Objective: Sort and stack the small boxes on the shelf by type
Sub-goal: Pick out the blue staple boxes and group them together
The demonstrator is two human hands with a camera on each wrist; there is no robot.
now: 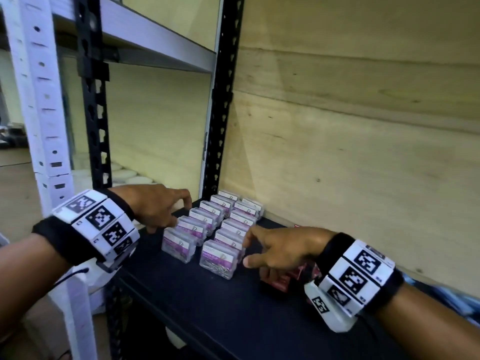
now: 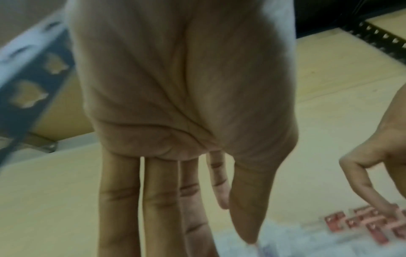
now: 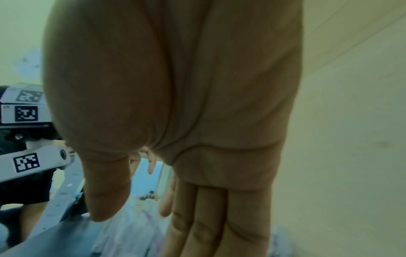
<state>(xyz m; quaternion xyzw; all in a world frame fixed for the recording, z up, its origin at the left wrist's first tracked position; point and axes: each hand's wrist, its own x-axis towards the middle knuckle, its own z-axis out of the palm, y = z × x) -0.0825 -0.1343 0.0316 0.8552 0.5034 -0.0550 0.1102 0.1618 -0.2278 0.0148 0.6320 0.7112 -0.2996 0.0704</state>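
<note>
Two rows of clear boxes (image 1: 205, 231) run back toward wall | both hands flat, flanking rows

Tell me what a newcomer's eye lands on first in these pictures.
First, the two rows of clear paper-clip boxes with purple labels, lined up on the dark shelf against the wooden back panel. Next, the left hand and right hand, fingers straight, flanking those rows on either side, each wrist wearing a band of black-and-white markers. Red boxes lie half hidden under the right hand.
</note>
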